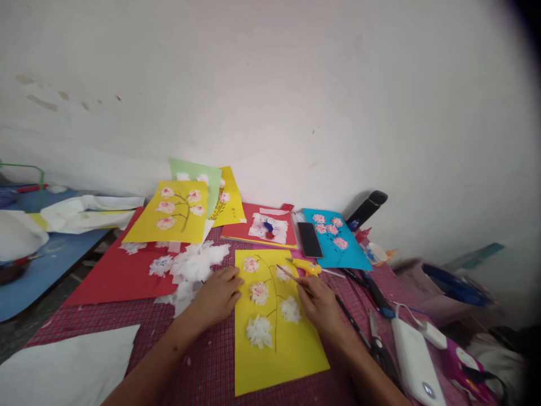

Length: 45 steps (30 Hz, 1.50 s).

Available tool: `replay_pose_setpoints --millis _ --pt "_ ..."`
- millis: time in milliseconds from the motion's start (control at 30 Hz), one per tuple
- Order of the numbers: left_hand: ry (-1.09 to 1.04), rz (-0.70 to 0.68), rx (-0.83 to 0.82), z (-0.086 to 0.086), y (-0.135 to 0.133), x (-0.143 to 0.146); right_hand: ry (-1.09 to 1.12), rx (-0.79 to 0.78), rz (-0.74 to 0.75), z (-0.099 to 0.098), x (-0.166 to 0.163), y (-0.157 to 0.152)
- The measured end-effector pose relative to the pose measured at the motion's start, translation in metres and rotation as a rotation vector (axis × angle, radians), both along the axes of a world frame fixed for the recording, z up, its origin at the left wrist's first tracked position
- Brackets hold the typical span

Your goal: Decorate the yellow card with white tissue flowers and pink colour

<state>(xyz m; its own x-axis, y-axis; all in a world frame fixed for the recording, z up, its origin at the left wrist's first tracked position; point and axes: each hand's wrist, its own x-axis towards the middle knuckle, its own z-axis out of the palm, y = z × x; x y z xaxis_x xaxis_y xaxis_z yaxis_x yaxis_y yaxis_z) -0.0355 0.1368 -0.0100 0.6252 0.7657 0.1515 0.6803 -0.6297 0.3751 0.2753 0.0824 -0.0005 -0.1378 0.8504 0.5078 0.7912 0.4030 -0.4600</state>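
Observation:
On the table in front of me lies a yellow sheet of paper (291, 358) with drawn brown stems and crumpled tissue flowers glued along them. Some flowers are dabbed with red; the lower ones (259, 331) look plain white. My right hand (319, 299) is closed around a thin paintbrush (289, 274), its tip over the upper right tissue flower. My left hand (220, 293) rests at the sheet's left edge, fingers loosely bent and apart, holding nothing. Beside it lies a heap of torn white tissue (196, 262).
Behind the sheet are a paint-stained tissue (269, 227), a phone (310, 239), a yellow glue gun (305, 266) and a blue flower card (338, 239). Finished yellow card (173, 211) lies on red paper (114, 276) at left. Scissors (380, 349) and a white power bank (418, 361) lie right.

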Motion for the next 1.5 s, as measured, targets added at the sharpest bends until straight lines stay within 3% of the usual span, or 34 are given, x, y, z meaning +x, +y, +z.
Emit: replay_pose_setpoints --millis 400,667,967,1167,1500 --pt "0.001 -0.005 0.01 0.0 0.0 0.0 0.027 -0.013 -0.028 0.005 0.012 -0.014" --pt "-0.011 -0.007 0.005 -0.001 0.0 -0.001 0.06 -0.011 -0.165 -0.002 0.029 -0.022" --pt "-0.007 -0.007 0.002 -0.001 0.0 -0.001 -0.007 -0.106 -0.145 -0.01 0.028 -0.012" --pt "-0.009 -0.009 0.005 -0.003 0.001 -0.001 0.029 -0.034 -0.149 -0.009 0.031 -0.022" --pt "-0.028 0.001 0.01 -0.005 0.001 -0.001 0.053 -0.064 -0.134 -0.017 0.029 -0.037"
